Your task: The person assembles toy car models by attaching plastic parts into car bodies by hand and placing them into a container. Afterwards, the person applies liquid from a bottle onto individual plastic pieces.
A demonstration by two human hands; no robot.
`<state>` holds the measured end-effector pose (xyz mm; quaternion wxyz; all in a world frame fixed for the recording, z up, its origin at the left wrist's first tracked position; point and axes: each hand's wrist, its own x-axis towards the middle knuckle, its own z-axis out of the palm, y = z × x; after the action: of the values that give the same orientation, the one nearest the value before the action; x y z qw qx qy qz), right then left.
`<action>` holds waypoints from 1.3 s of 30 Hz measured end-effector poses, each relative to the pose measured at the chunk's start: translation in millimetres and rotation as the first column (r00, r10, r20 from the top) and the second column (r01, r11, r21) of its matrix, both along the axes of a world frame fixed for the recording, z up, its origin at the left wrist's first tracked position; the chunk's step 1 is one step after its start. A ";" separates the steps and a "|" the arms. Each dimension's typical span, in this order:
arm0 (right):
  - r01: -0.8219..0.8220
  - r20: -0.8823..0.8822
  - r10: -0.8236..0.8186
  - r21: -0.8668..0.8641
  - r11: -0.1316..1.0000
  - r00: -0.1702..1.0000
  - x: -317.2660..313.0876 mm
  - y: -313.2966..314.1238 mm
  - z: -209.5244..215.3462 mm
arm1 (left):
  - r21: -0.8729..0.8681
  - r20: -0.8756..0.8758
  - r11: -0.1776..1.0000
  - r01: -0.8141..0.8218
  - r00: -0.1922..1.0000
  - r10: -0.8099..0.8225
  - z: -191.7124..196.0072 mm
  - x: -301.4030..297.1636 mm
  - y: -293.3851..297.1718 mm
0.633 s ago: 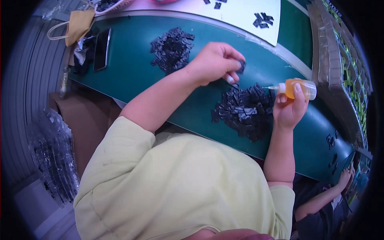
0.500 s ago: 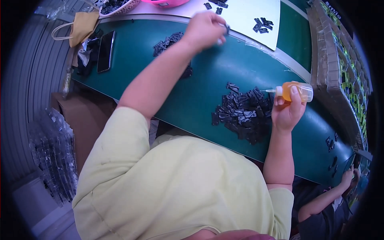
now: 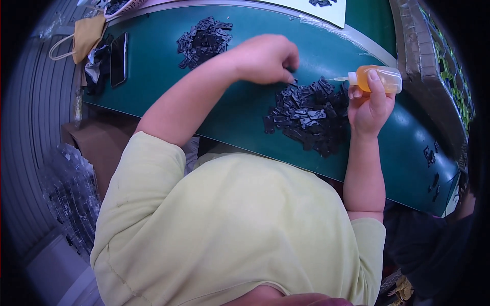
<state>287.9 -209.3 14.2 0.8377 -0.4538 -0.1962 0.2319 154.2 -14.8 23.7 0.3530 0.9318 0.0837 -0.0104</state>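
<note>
My left hand point(image 3: 269, 59) hovers at the far left edge of a heap of small flat black plastic clips point(image 3: 311, 115) on the green table. Its fingers are bent, with thumb and forefinger a little apart. I make out no clip held between them, though some fingers are hidden. My right hand point(image 3: 370, 107) is closed around a clear squeeze bottle point(image 3: 380, 80) of orange liquid. The bottle lies nearly level, its white cap and thin nozzle pointing left over the heap's far right side. A second heap of black clips point(image 3: 205, 42) lies beyond my left forearm.
A white board point(image 3: 326, 11) with several clips lies at the far side. A phone point(image 3: 119, 60), a tan mask point(image 3: 88, 36) and a basket point(image 3: 122, 9) sit far left. Cardboard partitions point(image 3: 423, 56) rise on the right, past loose clips point(image 3: 430, 155). A co-worker's dark clothing point(image 3: 429, 245) shows lower right.
My left hand has come back from the white board's edge to the near heap, and the dark piece at its fingertips no longer shows. The view has shifted; my right hand still grips the bottle.
</note>
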 end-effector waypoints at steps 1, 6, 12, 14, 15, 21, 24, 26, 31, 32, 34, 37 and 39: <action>-0.002 -0.007 0.002 -0.004 1.000 1.000 -0.6 -0.7 0.3 | 0.001 -0.031 1.000 0.011 0.999 -0.011 -1.3 -0.6 -8.9; -0.007 0.017 0.007 0.014 1.000 1.000 -0.8 -2.0 -2.5 | -0.037 -0.156 0.999 -0.024 0.988 0.017 10.5 1.6 -19.1; -0.006 -0.004 0.006 0.019 1.000 1.000 -0.5 -2.6 0.4 | -0.538 0.004 0.822 -0.185 0.975 0.222 3.5 3.3 -25.8; -0.005 -0.014 0.005 0.016 1.000 1.000 -0.3 -2.4 -0.5 | -0.787 0.071 0.603 -0.129 0.953 0.296 -7.4 5.7 -29.4; -0.014 0.004 0.014 0.026 1.000 1.000 0.4 -2.3 -2.3 | -0.790 0.071 0.600 -0.125 0.954 0.293 -10.8 6.8 -31.8; 0.016 0.171 -0.014 -0.013 1.000 0.985 -2.2 1.0 -5.2 | -0.827 0.059 0.528 -0.192 0.905 0.421 -19.3 8.5 -40.7; 0.058 0.280 -0.042 -0.050 0.997 0.959 -4.9 2.9 -6.5 | -0.828 -0.005 0.506 -0.243 0.904 0.428 -19.2 8.5 -40.4; 0.087 0.336 -0.058 -0.071 0.994 0.940 -5.8 4.1 -7.9 | -0.844 -0.102 0.463 -0.271 0.928 0.357 -16.9 7.3 -39.6; 0.122 0.457 -0.059 -0.110 0.986 0.887 -5.0 6.1 -11.2 | -0.826 -0.138 0.478 -0.299 0.929 0.342 -17.2 8.0 -40.7; 0.121 0.457 -0.057 -0.112 0.986 0.888 -4.8 6.0 -11.2 | -0.823 -0.136 0.484 -0.298 0.930 0.341 -17.5 8.1 -40.8; 0.111 0.470 -0.034 -0.137 0.984 0.882 -4.4 5.9 -11.1 | -0.822 -0.131 0.488 -0.294 0.931 0.341 -17.3 8.5 -41.1; 0.115 0.481 -0.030 -0.147 0.982 0.876 -3.8 7.1 -12.3 | -0.820 -0.126 0.492 -0.293 0.930 0.344 -16.3 7.7 -40.3; 0.104 0.474 -0.023 -0.147 0.984 0.880 -2.9 6.6 -13.1 | -0.822 -0.128 0.488 -0.292 0.931 0.341 -16.4 7.9 -40.7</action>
<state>285.0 -202.7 1.1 0.7310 -0.5717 -0.3580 0.1030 162.1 -55.5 7.3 0.7477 0.6219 0.2292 0.0408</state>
